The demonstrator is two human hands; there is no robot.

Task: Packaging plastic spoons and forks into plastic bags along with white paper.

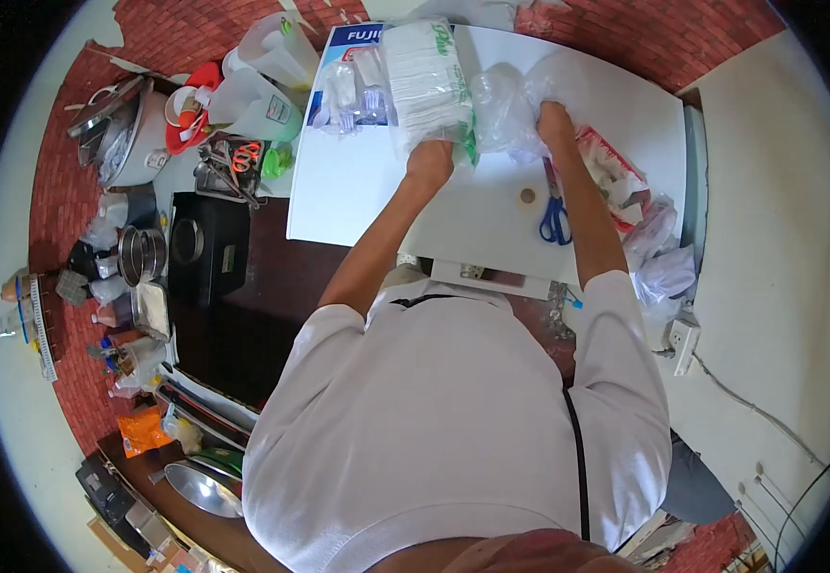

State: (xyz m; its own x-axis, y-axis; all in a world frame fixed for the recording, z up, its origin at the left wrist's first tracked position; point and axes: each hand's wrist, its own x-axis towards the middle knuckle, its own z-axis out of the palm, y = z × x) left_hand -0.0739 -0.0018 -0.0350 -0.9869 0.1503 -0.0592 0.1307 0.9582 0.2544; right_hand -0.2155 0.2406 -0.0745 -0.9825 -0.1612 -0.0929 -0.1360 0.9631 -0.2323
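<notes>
My left hand (430, 162) grips the near end of a clear plastic pack (425, 82) with green print, filled with stacked white items that look like paper napkins. At its right, my right hand (556, 124) is closed on a clear plastic bag (554, 79); the fingertips are hidden. More crumpled clear plastic (497, 107) lies between the hands. Left of the pack are bagged clear plastic forks and spoons (349, 93). Scissors with blue handles (554, 220) lie below my right hand, near a small round brown spot (527, 195) on the white tabletop (458, 215).
A torn red-and-white package (611, 175) and plastic bags (662, 261) line the table's right side. Translucent plastic jugs (257, 104), a tray of metal utensils (228, 168) and a large metal pot (132, 143) stand at left. A power outlet (685, 344) is at right.
</notes>
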